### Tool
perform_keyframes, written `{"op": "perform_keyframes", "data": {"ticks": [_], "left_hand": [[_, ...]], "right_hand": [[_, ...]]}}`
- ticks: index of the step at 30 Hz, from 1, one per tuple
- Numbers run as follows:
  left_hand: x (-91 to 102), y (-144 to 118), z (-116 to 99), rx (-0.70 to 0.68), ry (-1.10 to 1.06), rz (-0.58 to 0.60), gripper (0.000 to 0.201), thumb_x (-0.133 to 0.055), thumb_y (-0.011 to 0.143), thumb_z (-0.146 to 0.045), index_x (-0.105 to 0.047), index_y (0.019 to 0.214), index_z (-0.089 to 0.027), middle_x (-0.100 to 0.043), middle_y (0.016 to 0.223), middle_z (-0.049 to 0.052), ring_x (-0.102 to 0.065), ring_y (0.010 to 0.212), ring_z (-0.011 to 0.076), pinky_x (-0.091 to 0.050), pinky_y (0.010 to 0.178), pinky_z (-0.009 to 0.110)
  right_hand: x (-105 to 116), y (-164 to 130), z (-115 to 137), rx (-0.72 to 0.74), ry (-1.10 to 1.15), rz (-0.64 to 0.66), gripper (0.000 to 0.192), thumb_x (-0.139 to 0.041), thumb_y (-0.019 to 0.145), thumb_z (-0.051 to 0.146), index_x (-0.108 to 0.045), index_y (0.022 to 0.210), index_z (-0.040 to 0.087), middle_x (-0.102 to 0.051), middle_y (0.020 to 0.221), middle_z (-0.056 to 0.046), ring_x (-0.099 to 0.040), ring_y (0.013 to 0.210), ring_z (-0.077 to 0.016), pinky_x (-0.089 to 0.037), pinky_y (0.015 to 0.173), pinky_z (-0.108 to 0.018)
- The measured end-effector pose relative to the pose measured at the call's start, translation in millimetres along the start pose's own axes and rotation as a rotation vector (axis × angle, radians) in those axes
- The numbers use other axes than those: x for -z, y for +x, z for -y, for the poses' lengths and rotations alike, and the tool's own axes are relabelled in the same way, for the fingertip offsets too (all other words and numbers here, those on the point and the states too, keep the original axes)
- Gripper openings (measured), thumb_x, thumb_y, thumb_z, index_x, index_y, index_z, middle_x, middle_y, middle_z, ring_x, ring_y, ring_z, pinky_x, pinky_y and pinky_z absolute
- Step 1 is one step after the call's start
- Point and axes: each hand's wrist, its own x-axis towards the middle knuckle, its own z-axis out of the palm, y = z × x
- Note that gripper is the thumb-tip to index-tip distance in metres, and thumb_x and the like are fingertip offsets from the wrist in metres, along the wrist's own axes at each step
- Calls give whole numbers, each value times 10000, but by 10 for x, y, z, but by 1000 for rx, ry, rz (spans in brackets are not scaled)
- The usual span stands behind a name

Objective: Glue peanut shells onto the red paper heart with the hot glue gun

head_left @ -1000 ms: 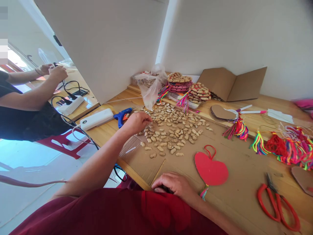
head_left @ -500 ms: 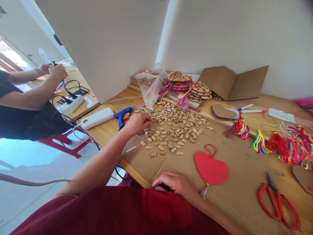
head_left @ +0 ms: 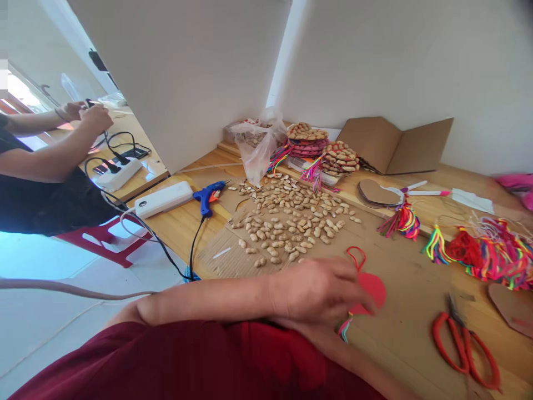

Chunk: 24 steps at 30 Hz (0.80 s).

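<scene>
My left hand [head_left: 320, 290] is stretched across in front of me, over the left part of a red heart-shaped card [head_left: 373, 291]. Its fingers are somewhat blurred, one reaching out over the card, and nothing shows in them. The heart has a red cord loop [head_left: 357, 258] at its top and a small tassel [head_left: 343, 329] at its point. Beneath my left wrist lies my right hand [head_left: 297, 326], mostly hidden; only the back near the wrist and the forearm show. Loose peanuts [head_left: 291, 216] are spread over the cardboard sheet [head_left: 400, 311] beyond my hands.
A blue glue gun [head_left: 206, 197] and a white power strip [head_left: 164, 199] lie at left. Behind the peanuts are a plastic bag [head_left: 258, 147] and peanut-covered pieces [head_left: 339, 158]. Red-handled pliers [head_left: 464, 344] and colourful tassels [head_left: 495, 250] lie right. Another person's hands [head_left: 94, 115] are at far left.
My left hand has moved from the peanuts, right and toward me, to the red heart, now covering my right hand. The view has shifted slightly.
</scene>
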Motion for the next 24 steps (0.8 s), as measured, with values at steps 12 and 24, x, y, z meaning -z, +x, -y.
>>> {"op": "perform_keyframes", "data": {"ticks": [12, 24], "left_hand": [[-730, 31, 224, 370, -1202, 700, 453, -725, 847, -510, -759, 1135, -162, -670, 807, 2, -626, 758, 111, -490, 799, 195], [-559, -57, 382, 466, -1413, 846, 456, -793, 810, -397, -744, 1215, -193, -647, 825, -7, -566, 710, 84, -469, 697, 141]], "right_hand": [[551, -1412, -304, -290, 43, 16, 460, -720, 905, 305, -704, 454, 395, -264, 211, 92, -446, 224, -158, -602, 442, -304], [437, -1097, -75, -326, 269, -113, 669, -796, 789, 204, -463, 232, 364, -490, 315, 75, -690, 463, -185, -623, 635, -149]]}}
